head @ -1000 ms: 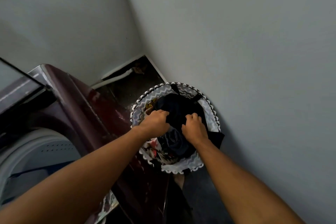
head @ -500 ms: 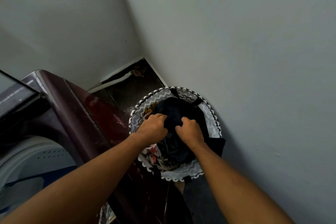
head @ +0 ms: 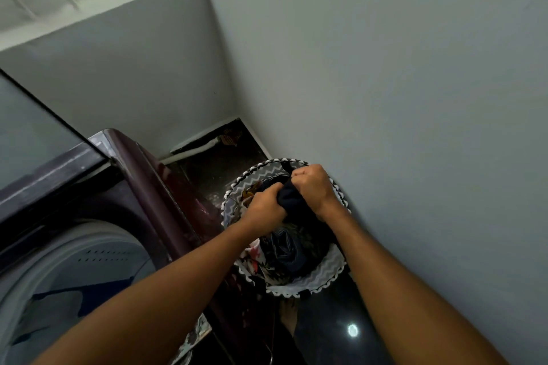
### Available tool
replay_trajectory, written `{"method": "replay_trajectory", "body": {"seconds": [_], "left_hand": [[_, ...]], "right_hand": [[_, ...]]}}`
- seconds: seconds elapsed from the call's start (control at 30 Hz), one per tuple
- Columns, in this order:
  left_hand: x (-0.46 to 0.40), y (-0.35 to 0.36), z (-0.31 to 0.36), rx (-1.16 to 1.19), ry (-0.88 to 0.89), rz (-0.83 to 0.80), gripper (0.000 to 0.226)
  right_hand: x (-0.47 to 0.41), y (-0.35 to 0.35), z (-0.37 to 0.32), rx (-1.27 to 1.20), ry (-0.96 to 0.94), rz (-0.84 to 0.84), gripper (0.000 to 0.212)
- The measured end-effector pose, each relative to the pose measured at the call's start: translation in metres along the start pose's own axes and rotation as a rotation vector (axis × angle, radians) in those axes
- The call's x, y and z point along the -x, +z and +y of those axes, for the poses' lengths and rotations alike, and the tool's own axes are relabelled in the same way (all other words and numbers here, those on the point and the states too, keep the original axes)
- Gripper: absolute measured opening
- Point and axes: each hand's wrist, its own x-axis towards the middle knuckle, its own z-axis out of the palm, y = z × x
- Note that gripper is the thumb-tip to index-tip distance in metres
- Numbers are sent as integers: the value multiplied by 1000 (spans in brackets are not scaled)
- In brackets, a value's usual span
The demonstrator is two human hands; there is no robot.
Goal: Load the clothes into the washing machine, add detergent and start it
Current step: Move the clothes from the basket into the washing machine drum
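A round laundry basket (head: 318, 275) with a grey zigzag lining stands on the dark floor between the washing machine and the right wall. Both hands grip one dark garment (head: 292, 197) above it: my left hand (head: 265, 206) holds its near side and my right hand (head: 310, 187) its far side. More clothes (head: 284, 249), dark and patterned, lie in the basket below. The maroon top-loading washing machine (head: 154, 187) is at the left with its lid (head: 35, 127) raised. Its white drum (head: 74, 281) shows some blue cloth inside.
Grey walls meet in a corner behind the basket, and the right wall (head: 415, 127) runs close beside my right arm. A white pipe (head: 192, 151) lies on the floor in the corner. The glossy dark floor (head: 326, 332) reflects a light.
Both hands have closed together on the dark garment and lifted it up out of the basket. The view has tilted upward, showing more of the wall and a window.
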Motion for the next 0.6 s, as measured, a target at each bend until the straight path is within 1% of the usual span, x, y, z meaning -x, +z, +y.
{"method": "replay_trajectory", "body": {"seconds": [0.07, 0.1, 0.13, 0.2, 0.23, 0.27, 0.33, 0.37, 0.43, 0.5, 0.53, 0.6], "left_hand": [[8, -9, 10, 122, -48, 83, 12], [13, -15, 15, 216, -83, 112, 11], [19, -20, 19, 307, -118, 150, 10], [28, -33, 25, 404, -164, 249, 8], [34, -42, 28, 430, -169, 292, 10], [40, -49, 29, 462, -177, 327, 12], [52, -63, 38, 523, -167, 378, 14], [57, -69, 41, 535, -150, 392, 15], [72, -80, 50, 533, -91, 420, 17], [87, -94, 59, 555, -40, 451, 18], [94, -101, 61, 569, -15, 453, 18], [107, -118, 60, 536, 36, 438, 20]], "right_hand": [[0, -10, -15, -22, 19, -51, 11], [2, -15, -24, -39, 35, -102, 6], [4, -20, -29, -50, 64, -166, 8], [10, -30, -33, -45, 145, -348, 32], [15, -33, -34, -5, 184, -441, 41], [19, -34, -35, 74, 215, -526, 46], [27, -32, -37, 320, 246, -646, 40], [29, -27, -38, 439, 245, -671, 36], [34, -16, -46, 577, 199, -637, 40], [32, -8, -57, 579, 134, -468, 38], [31, -5, -66, 580, 106, -394, 32], [30, -6, -90, 642, 69, -350, 13]]}}
